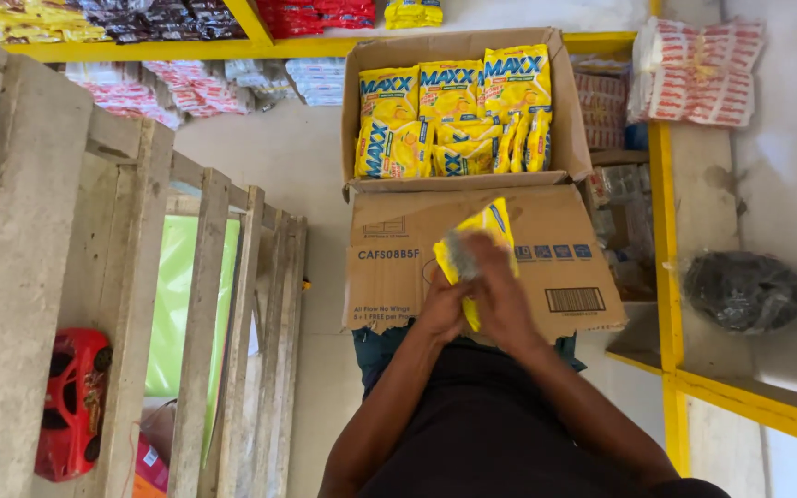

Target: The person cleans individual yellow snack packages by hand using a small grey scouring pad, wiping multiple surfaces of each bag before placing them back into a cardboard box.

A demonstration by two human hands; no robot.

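Note:
Both my hands hold a small stack of yellow snack packets (483, 229) just in front of my body, above the lower flap of an open cardboard box (565, 148). My left hand (443, 309) grips the stack from below left. My right hand (495, 286) wraps over it from the right, fingers across the top packet. Inside the box lie several more yellow packets (449, 115) with blue lettering, some flat and some standing on edge at the right.
A wooden slatted crate frame (140, 304) stands at left, with a red toy car (71, 401) beside it. Yellow-edged shelves (666, 277) at right hold a dark bagged bundle (742, 290) and red-and-white packets (698, 74). More packaged goods line the far shelf (140, 46).

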